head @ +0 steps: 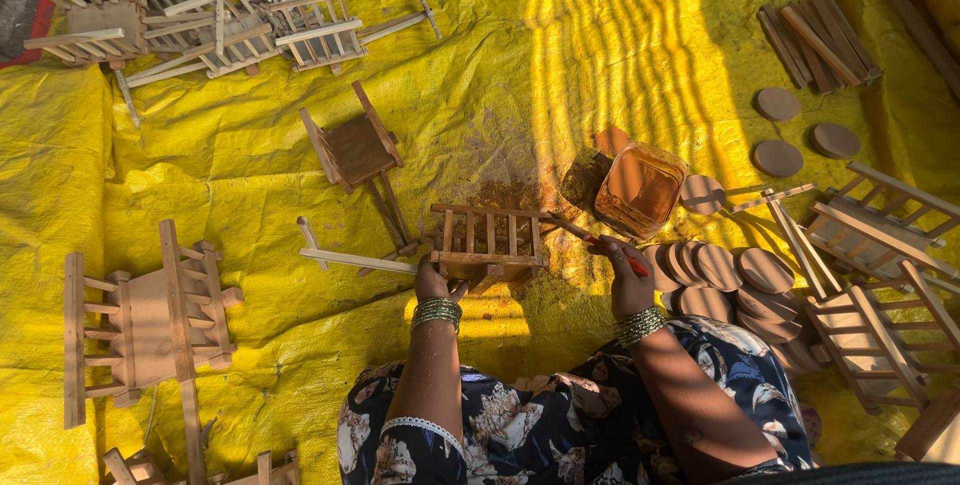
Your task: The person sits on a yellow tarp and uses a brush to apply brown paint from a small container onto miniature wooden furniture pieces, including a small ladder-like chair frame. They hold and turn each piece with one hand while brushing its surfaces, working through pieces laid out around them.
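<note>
My left hand [436, 282] grips the near edge of a small wooden cart frame [489, 242] that lies on the yellow tarp [480, 105] in front of me. My right hand [627, 275] holds a red-handled brush [605, 244] whose tip points at the frame's right end. Just beyond the brush stands an open plastic tub of brown stain [640, 188], with its lid [586, 179] beside it on the left. Both wrists wear green bangles.
Round wooden discs [735, 280] lie heaped right of my right hand, more discs [778, 158] farther back. Unfinished wooden carts sit at the left [150, 320], far left [200, 25], centre [358, 150] and right [880, 275]. Dark slats [818, 45] are stacked at upper right.
</note>
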The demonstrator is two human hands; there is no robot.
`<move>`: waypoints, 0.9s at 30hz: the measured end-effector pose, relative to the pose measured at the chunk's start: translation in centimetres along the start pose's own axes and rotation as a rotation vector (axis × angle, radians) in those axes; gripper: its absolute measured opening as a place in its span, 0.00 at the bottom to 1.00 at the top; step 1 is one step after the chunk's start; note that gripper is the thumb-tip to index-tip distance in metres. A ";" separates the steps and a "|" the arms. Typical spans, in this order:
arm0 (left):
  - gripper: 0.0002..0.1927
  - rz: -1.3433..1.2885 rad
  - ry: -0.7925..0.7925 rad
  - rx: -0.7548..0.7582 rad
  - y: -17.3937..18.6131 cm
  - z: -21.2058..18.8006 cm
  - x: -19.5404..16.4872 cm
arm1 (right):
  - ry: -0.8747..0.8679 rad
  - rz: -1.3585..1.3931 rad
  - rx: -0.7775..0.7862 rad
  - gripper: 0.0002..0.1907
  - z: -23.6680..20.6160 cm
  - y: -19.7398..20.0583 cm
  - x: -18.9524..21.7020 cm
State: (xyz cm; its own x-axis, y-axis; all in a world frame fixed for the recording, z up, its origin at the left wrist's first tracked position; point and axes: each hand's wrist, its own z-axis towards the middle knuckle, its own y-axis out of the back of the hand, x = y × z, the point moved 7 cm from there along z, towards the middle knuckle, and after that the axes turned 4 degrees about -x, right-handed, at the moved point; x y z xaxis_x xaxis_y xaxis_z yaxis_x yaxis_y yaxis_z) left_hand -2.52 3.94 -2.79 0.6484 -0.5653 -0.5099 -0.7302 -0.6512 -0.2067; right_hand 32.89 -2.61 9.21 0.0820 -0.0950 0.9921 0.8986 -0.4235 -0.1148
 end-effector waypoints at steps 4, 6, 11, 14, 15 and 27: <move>0.35 -0.039 -0.029 0.059 -0.1 0.6 0.1 | 0.135 0.068 -0.047 0.18 0.4 0.9 2.0; 0.36 -0.075 0.039 0.067 -0.4 0.8 0.7 | 0.162 0.054 -0.039 0.16 0.0 0.8 2.4; 0.38 -0.183 0.117 0.047 -0.3 0.7 1.3 | 0.436 -0.533 0.095 0.10 -1.6 -1.4 4.7; 0.36 -0.176 0.056 0.071 -0.3 0.5 0.4 | 0.560 -0.850 0.076 0.08 -1.5 -1.7 6.8; 0.36 -0.213 0.060 0.071 -0.2 0.4 0.3 | 0.529 -0.786 0.071 0.09 -1.4 -1.2 7.4; 0.24 0.003 -0.240 -0.100 -0.2 -0.5 -1.0 | 0.605 -0.876 0.114 0.11 -1.4 -1.6 9.4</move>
State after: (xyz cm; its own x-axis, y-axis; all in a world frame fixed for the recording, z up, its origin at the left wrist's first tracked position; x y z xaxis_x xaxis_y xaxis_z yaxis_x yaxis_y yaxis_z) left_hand -2.96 4.38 -1.85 0.5679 -0.4388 -0.6964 -0.6994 -0.7034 -0.1271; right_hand 31.65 -4.12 18.65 -0.8104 -0.2430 0.5330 0.5783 -0.4769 0.6619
